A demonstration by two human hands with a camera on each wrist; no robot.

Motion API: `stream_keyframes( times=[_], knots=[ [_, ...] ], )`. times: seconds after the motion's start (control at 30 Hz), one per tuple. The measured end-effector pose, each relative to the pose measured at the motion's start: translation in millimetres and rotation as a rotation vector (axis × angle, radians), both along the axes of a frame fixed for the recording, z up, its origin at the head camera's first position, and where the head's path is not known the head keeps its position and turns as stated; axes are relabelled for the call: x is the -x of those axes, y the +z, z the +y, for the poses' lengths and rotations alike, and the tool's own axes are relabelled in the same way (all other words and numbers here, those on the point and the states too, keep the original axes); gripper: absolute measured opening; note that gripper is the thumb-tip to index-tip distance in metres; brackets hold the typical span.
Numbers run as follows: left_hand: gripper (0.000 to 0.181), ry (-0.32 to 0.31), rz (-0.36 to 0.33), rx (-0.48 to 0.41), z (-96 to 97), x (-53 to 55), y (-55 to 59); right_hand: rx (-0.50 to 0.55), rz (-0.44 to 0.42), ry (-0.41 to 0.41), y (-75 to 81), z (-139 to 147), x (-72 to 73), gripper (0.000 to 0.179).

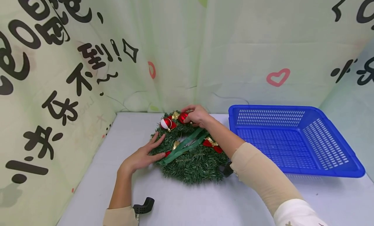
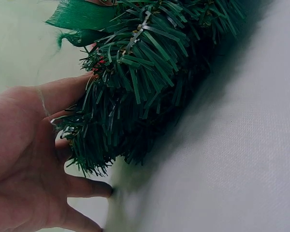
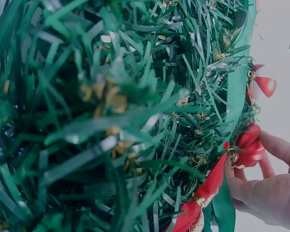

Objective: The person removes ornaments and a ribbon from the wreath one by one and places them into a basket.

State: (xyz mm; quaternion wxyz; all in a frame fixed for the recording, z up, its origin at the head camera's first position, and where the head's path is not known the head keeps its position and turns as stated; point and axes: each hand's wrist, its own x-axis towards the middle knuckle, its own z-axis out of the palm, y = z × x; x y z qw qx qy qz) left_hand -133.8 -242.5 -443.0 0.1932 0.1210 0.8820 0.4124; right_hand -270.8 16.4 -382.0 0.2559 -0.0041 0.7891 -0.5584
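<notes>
A green wreath (image 1: 191, 166) of artificial pine lies on the table, with a green ribbon (image 1: 182, 151) across its middle. At its far side, my right hand (image 1: 198, 116) pinches a shiny red ball ornament (image 3: 250, 147) between thumb and fingers. My left hand (image 1: 143, 157) rests on the wreath's left edge, its fingers spread, as the left wrist view also shows. Left of the red ball sits a red-and-white ball (image 1: 166, 123). On the wreath's right side is a red bow (image 1: 214, 145) with a gold centre, partly beside my right forearm.
A blue perforated plastic basket (image 1: 271, 146) stands to the right on the white table (image 1: 181, 206). Behind the table hangs a pale green curtain (image 1: 233, 57) with black lettering and red hearts. Black camera mounts (image 1: 144, 206) stick out from the wrists.
</notes>
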Motion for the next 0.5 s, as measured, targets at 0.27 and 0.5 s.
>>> stream_keyframes(
  times=[0.27,0.5],
  knots=[
    [0.080,-0.002,-0.004,-0.007,0.8,-0.1,1.7,-0.008,0.009,0.001,0.1,0.8,-0.3,0.052],
    [0.079,0.000,0.000,-0.008,1.1,-1.3,2.6,0.012,0.005,0.007,3.9,2.0,-1.5,0.053]
  ],
)
